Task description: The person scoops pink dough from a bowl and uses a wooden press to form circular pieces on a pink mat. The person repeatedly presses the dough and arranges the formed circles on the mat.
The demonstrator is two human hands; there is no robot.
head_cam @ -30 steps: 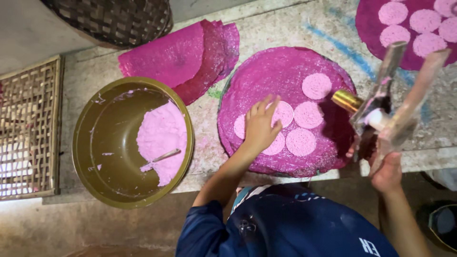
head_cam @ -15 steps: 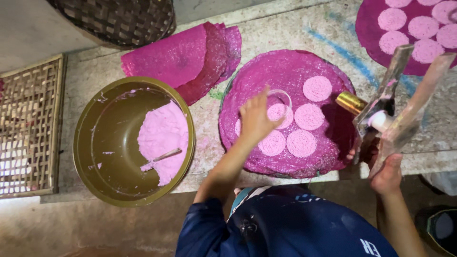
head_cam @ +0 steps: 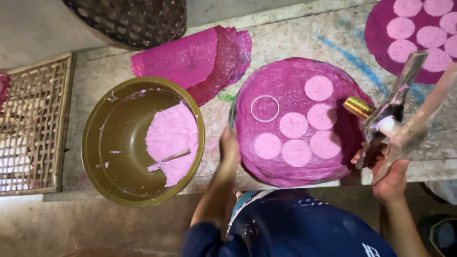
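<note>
Head view: the person works at a stone surface [head_cam: 295, 43] on which a round magenta tray [head_cam: 290, 166] lies directly in front of the body. Five pale pink paste discs [head_cam: 293, 124] sit on the tray in a cluster toward its right half, and a thin ring mould [head_cam: 265, 108] rests empty on the tray's upper left area, apart from the discs. The left hand [head_cam: 230, 148] is at the tray's left rim, fingers curled against the edge; whether it grips the rim or merely touches it cannot be told. The right hand [head_cam: 391, 177] is closed around a clear-handled press tool [head_cam: 400, 112] with a brass-coloured end, held just beside the tray's right edge and above the surface. An olive bowl [head_cam: 102, 157] stands to the left of the tray, holding pink paste [head_cam: 171, 138] with a small stick [head_cam: 170, 156] lying in it. Folded magenta sheets [head_cam: 195, 59] lie behind the bowl; a second tray with discs [head_cam: 381, 33] sits at upper right. Judgement: the step in hand appears to be positioning the tray between disc formings. The next move calls for paste placed inside the ring, so the tray must lie steady and the ring flat.
</note>
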